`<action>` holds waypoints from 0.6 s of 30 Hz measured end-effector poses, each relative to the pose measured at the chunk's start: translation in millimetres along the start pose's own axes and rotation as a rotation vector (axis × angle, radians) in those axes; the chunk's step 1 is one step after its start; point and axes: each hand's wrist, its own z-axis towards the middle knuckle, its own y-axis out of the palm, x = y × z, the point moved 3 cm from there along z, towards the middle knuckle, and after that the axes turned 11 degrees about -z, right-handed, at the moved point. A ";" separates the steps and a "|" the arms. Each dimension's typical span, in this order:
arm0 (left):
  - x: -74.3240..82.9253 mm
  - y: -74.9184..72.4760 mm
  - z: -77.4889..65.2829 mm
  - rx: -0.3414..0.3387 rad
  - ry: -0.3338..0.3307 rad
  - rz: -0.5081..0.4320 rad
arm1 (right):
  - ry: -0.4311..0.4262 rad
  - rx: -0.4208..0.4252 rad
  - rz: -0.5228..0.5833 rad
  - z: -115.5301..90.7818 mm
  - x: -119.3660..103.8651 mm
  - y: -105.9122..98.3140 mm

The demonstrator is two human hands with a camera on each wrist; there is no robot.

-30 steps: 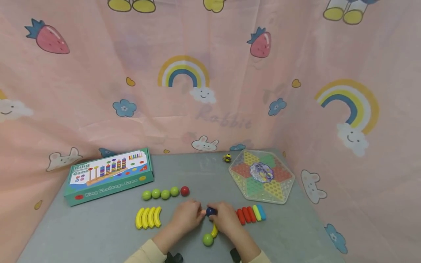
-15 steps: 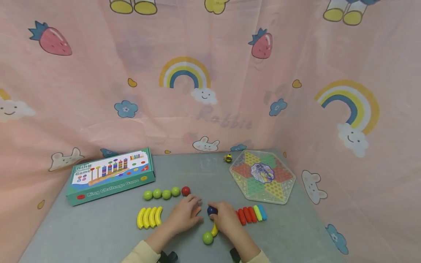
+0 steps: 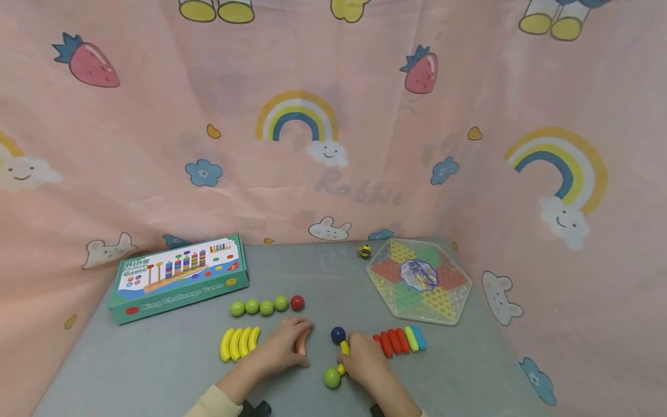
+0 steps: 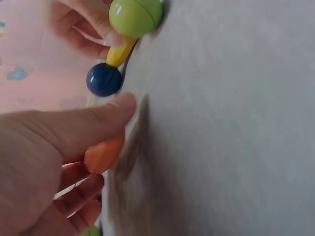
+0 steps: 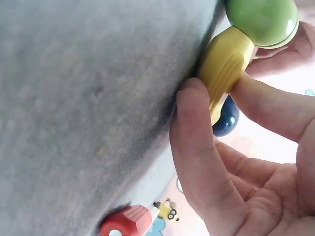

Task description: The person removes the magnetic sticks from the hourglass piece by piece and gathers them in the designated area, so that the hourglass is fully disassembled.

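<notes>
My left hand (image 3: 285, 346) pinches an orange toy rod (image 4: 104, 155) between thumb and fingers, just off the table to the left of a small joined piece. In that piece, a yellow curved toy rod (image 5: 224, 64) links a green ball (image 3: 332, 377) at the near end with a dark blue ball (image 3: 338, 335) at the far end. My right hand (image 3: 363, 358) holds the yellow rod between thumb and forefinger, covering part of it in the head view. A gap separates the orange rod from the blue ball.
Several yellow curved rods (image 3: 239, 344) lie left, below a row of green balls (image 3: 267, 307) and one red ball (image 3: 297, 303). Red rods (image 3: 394, 341), a lime rod and a blue rod lie right. Behind stand a green game box (image 3: 179, 281) and a hexagonal board (image 3: 419, 281).
My left hand has drawn away leftward from the blue ball and now shows the orange rod in its grip. My right hand has shifted from the blue ball to the yellow rod.
</notes>
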 end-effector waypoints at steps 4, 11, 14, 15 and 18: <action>-4.5 -14.8 -10.0 0.088 -0.003 0.036 | 0.013 0.002 -0.013 3.6 -1.5 0.2; -22.6 -36.9 -33.4 0.217 0.003 0.161 | 0.021 0.011 -0.021 7.8 -2.0 1.6; -32.4 -40.3 -40.1 0.232 -0.016 0.169 | 0.030 0.006 -0.015 8.4 -1.9 1.4; -34.7 -41.0 -41.6 0.236 -0.018 0.167 | 0.031 0.009 -0.017 8.5 -1.8 1.2; -38.4 -42.6 -44.5 0.241 -0.022 0.163 | 0.027 0.021 -0.020 8.1 -1.5 0.3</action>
